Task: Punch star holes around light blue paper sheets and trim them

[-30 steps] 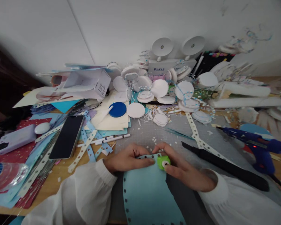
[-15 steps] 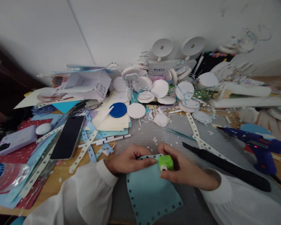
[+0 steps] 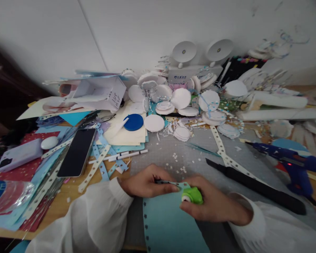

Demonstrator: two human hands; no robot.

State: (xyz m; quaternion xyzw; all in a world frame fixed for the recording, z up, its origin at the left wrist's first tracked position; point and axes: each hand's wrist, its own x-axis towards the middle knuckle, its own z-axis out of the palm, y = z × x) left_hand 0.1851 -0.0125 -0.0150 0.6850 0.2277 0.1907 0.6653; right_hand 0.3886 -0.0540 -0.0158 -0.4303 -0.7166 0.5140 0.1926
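My left hand (image 3: pixel 151 181) pinches the upper edge of a teal sheet of paper (image 3: pixel 171 221), thumb lying on top. Small flower-shaped holes run down the sheet's left side and along its top edge. In my right hand (image 3: pixel 210 200) is a small green paper punch (image 3: pixel 192 195) with a white part facing the sheet; thumb and fingers wrap round it. The punch sits at the sheet's upper right edge; whether paper is inside its slot I cannot tell. The sheet's lower end runs out of view. Tiny punched bits (image 3: pixel 183 169) lie on the grey mat (image 3: pixel 160 160) beyond my hands.
A black craft knife (image 3: pixel 263 188) and a blue glue gun (image 3: pixel 287 158) with a red light lie at the right. Tweezers (image 3: pixel 202 149) rest ahead. On the left are a phone (image 3: pixel 77 153) and punched strips (image 3: pixel 94 168). White discs (image 3: pixel 154 123) crowd the back.
The green punch and my right hand have shifted slightly down and right, and the punch has turned. The teal sheet has moved lower, its bottom edge now out of view.
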